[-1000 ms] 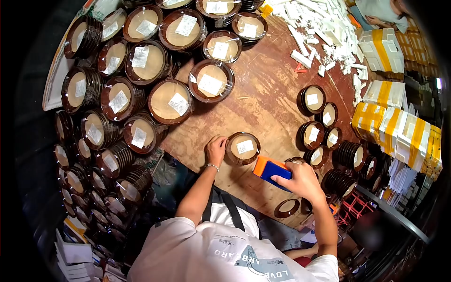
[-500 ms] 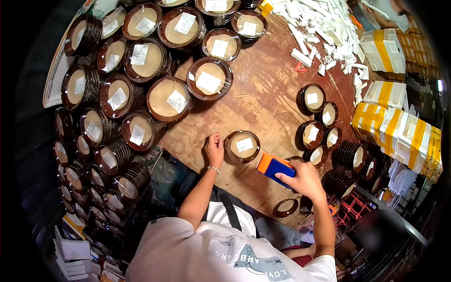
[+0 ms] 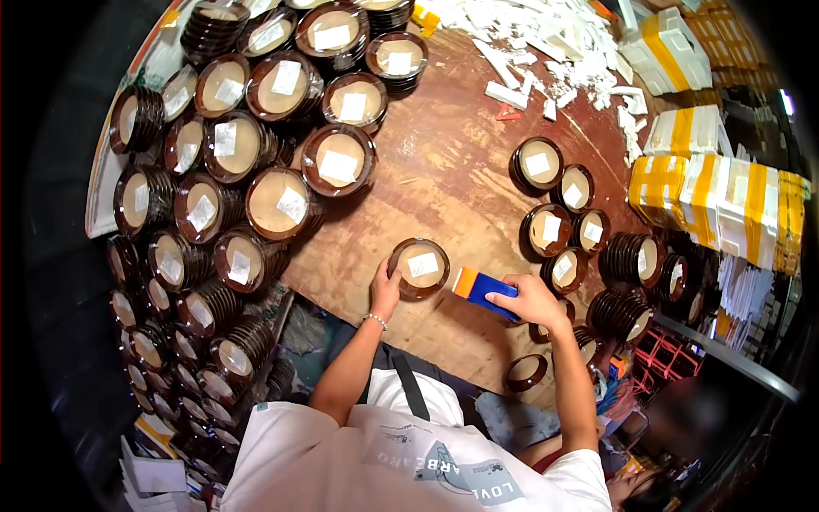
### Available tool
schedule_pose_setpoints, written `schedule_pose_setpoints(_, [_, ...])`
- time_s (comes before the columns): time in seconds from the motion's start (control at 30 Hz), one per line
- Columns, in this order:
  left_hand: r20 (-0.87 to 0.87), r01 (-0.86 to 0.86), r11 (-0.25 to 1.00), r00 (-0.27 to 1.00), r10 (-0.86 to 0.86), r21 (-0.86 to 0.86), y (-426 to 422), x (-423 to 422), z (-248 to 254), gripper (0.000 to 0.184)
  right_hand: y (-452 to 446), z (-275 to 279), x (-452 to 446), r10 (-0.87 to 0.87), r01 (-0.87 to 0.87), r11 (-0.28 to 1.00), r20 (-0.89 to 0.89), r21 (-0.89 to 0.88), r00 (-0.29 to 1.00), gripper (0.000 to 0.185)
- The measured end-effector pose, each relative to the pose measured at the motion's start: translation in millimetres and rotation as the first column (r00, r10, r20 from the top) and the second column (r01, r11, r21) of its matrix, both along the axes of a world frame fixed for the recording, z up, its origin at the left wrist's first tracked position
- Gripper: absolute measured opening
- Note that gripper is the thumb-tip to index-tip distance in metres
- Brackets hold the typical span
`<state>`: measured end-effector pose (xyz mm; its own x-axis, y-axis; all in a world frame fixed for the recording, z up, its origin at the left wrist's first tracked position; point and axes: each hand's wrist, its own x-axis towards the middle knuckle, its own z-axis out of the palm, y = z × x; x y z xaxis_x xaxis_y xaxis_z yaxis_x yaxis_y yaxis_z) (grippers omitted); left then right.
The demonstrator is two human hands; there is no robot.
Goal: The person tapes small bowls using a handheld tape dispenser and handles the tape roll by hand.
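Observation:
In front of me on the table, a round dark-brown-rimmed dish (image 3: 409, 287) with a tan middle carries a white label (image 3: 422, 264) and seems to be wrapped in clear film. My left hand (image 3: 386, 292) is at its left edge, with the thumb on the rim and the fingers curled against its side. Just right of the dish, my right hand (image 3: 533, 303) grips a boxy blue-and-orange hand tool (image 3: 485, 290). The tool's orange end points at the dish, slightly apart from it. What the tool's underside looks like is hidden.
Many labelled stacks of similar dishes (image 3: 277, 205) crowd the left side. More stacks (image 3: 546, 230) line the table's right side. White foam scraps (image 3: 546, 43) lie at the back, near a red triangle (image 3: 508, 112). Foam boxes with yellow tape (image 3: 699, 196) stand at right.
My left hand has moved from beside the dish onto its left rim. The tool stays in my right hand near the dish. The whole view has shifted somewhat.

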<state>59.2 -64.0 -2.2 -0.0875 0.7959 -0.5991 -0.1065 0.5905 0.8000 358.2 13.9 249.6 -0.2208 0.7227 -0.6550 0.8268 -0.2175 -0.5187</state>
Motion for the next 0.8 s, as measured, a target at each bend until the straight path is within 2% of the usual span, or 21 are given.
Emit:
schedule_pose_setpoints(0.07, [-0.224, 0.059, 0.998, 0.972, -0.063, -0.024, 4, 3, 12, 0.042, -16, -18, 13, -0.065, 0.061, 0.997, -0.091, -0.052, 0.994, 0.049])
schedule_pose_setpoints(0.1, [-0.227, 0.075, 0.997, 0.971, -0.078, -0.023, 7, 2, 12, 0.042, -23, -25, 17, -0.087, 0.079, 0.995, -0.14, -0.059, 0.986, 0.048])
schedule_pose_setpoints(0.17, [-0.317, 0.224, 0.969, 0.916, -0.246, -0.103, 26, -12, 10, 0.037, -36, -34, 17, -0.167, 0.155, 0.985, -0.18, -0.079, 0.97, 0.047])
schedule_pose_setpoints(0.2, [-0.077, 0.165, 0.985, 0.983, -0.168, -0.038, 34, -16, 2, 0.033, -43, -41, 17, -0.231, 0.212, 0.971, -0.213, -0.106, 0.949, 0.047])
schedule_pose_setpoints(0.23, [0.122, 0.263, 0.933, 0.963, -0.239, -0.244, 53, -27, 24, 0.032, -52, -57, 18, -0.34, 0.296, 0.93, -0.201, -0.217, 0.919, 0.046])
schedule_pose_setpoints(0.27, [0.321, 0.379, 0.826, 0.912, -0.257, -0.417, 73, -35, 48, 0.031, -61, -71, 19, -0.447, 0.353, 0.875, -0.27, -0.333, 0.853, 0.044])
schedule_pose_setpoints(0.33, [0.307, 0.399, 0.805, 0.909, -0.282, -0.439, 88, -37, 45, 0.031, -85, -105, 9, -0.712, 0.477, 0.697, -0.44, -0.536, 0.547, 0.042])
schedule_pose_setpoints(0.4, [0.388, 0.432, 0.715, 0.89, -0.24, -0.549, 105, -42, 37, 0.032, -114, -142, 3, -0.849, 0.51, 0.528, -0.433, -0.679, 0.302, 0.041])
schedule_pose_setpoints(0.47, [0.435, 0.495, 0.679, 0.857, -0.277, -0.543, 113, -38, 36, 0.035, -119, -131, -32, -0.901, 0.639, 0.396, -0.412, -0.66, 0.133, 0.041])
schedule_pose_setpoints(0.53, [0.518, 0.511, 0.612, 0.835, -0.185, -0.604, 103, -29, 41, 0.041, -135, -164, -75, -0.89, 0.705, 0.211, -0.431, -0.677, -0.147, 0.041])
schedule_pose_setpoints(0.57, [0.614, 0.493, 0.583, 0.789, 0.014, -0.646, 93, -26, 32, 0.046, -153, -193, -69, -0.826, 0.528, 0.328, -0.509, -0.784, -0.242, 0.042])
schedule_pose_setpoints(0.6, [0.731, 0.543, 0.561, 0.659, 0.176, -0.625, 86, -33, 20, 0.049, -153, -198, -70, -0.782, 0.543, 0.341, -0.552, -0.767, -0.289, 0.044])
schedule_pose_setpoints(0.67, [0.702, 0.461, 0.58, 0.646, 0.3, -0.672, 79, -35, 15, 0.051, -124, -172, -74, -0.845, 0.648, 0.305, -0.513, -0.698, -0.154, 0.044])
schedule_pose_setpoints(0.7, [0.696, 0.469, 0.566, 0.657, 0.29, -0.678, 76, -35, 17, 0.051, -98, -147, -78, -0.863, 0.666, 0.239, -0.469, -0.707, -0.188, 0.044])
schedule_pose_setpoints(0.73, [0.636, 0.378, 0.549, 0.651, 0.415, -0.746, 71, -34, 22, 0.053, -77, -129, -79, -0.88, 0.68, 0.17, -0.42, -0.713, -0.221, 0.044])
schedule_pose_setpoints(0.77, [0.572, 0.286, 0.526, 0.628, 0.528, -0.801, 72, -29, 30, 0.055, -80, -165, -64, -0.906, 0.627, 0.245, -0.405, -0.739, -0.124, 0.043])
schedule_pose_setpoints(0.8, [0.571, 0.293, 0.524, 0.639, 0.515, -0.8, 72, -17, 52, 0.055, -74, -175, -57, -0.902, 0.629, 0.236, -0.407, -0.741, -0.141, 0.043])
